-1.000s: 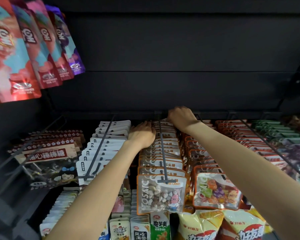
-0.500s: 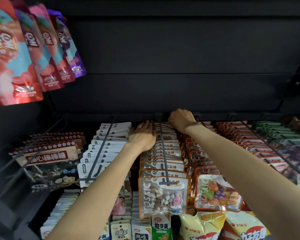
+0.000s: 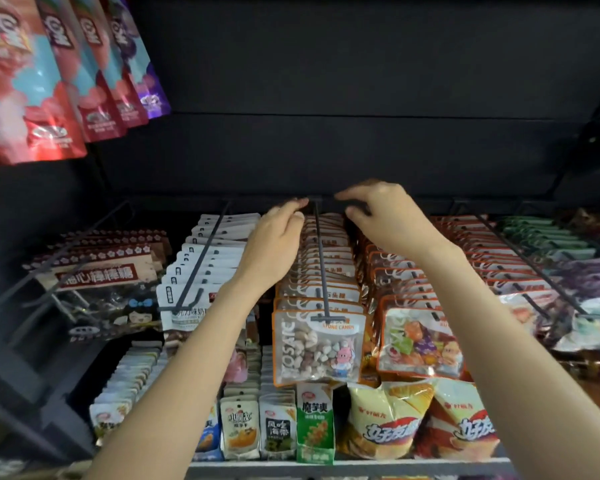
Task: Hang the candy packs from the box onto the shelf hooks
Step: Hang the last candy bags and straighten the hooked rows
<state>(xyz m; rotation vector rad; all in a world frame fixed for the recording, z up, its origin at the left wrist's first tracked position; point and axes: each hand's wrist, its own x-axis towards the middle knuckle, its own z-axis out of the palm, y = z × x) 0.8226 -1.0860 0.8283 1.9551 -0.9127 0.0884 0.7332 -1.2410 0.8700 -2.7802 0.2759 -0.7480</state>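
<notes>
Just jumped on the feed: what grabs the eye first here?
Two bare arms reach up the middle: the left hand and right hand sit either side of the centre hook, above its row of stone candy packs. Big red pouches hang top left.

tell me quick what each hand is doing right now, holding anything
Left hand: open, fingers loosely bent, resting at the back of the stone candy packs, holding nothing visible.
Right hand: open, fingers relaxed above the same row, holding nothing.

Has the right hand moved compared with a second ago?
Yes. The right hand has lifted off the back of the pack row and opened, now slightly raised right of the center hook, near the shelf's rear rail.
</notes>
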